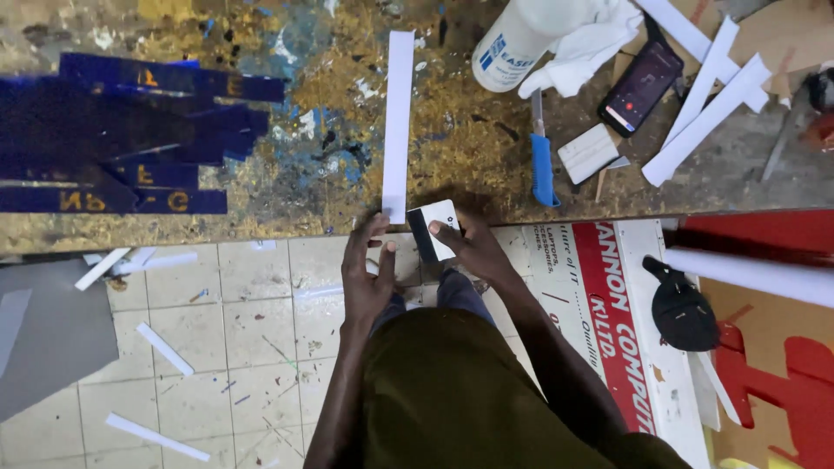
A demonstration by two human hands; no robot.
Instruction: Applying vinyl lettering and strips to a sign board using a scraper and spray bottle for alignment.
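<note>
The right hand [473, 247] has its grip closed on a small white block with a dark edge [434, 227], thumb on top and fingers underneath, holding it at the near edge of the surface [287, 208]. The block touches the near end of a long white strip [399, 122] that lies flat, running from the near edge toward the far edge of the surface. The left hand [367, 274] hangs just beside the block with its grip open, fingers spread and curved. Its fingertips [380, 224] reach the surface's near edge close to the strip's end, but whether they touch the strip cannot be told.

Toward the right of the surface lies one blue-handled knife [541, 161], blade pointing to the far edge. Just beside it sits one pale scraper block [588, 152]. One phone [641, 85] with a lit screen lies farther right, near one white bottle [517, 43] draped with a white cloth [586, 39] at the far edge. About four more white strips [708, 113] cross each other at the far right corner.

At the left edge, a stack of dark blue strips [130, 139] is piled up, too overlapped to count. On the tiled floor [252, 347] below, about five white offcuts [163, 347] lie scattered. One black cap [682, 308] rests on a red and white signboard [608, 304] to the right.
</note>
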